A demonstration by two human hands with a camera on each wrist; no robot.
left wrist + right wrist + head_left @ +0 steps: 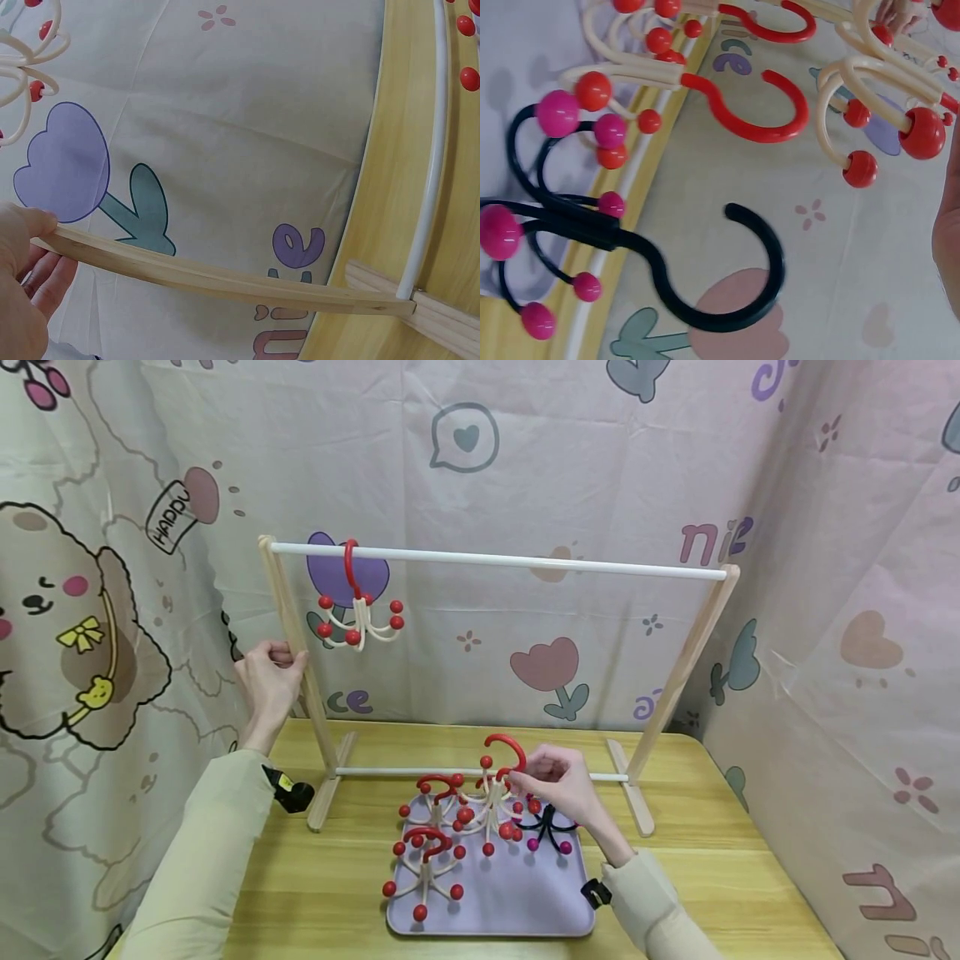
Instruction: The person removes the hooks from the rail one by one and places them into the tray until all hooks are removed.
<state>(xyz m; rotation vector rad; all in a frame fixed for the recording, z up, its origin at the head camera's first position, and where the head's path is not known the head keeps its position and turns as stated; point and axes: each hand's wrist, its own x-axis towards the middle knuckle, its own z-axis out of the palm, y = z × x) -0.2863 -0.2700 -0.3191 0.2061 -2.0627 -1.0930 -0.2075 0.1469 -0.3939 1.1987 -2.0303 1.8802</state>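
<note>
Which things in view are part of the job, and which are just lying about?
Likely in the job:
rack, gripped at one side by the left hand
held hanger, red-hooked, in the right hand
hung hanger, on the rack
tray, bearing more red-hooked hangers and a black hanger

Likely just surroundings:
patterned cloth
wooden table

Pale printed curtains point(337, 460), cartoon bear point(90, 627) at left, pink tulip print point(546, 665), yellow wood-grain table point(322, 885)
</note>
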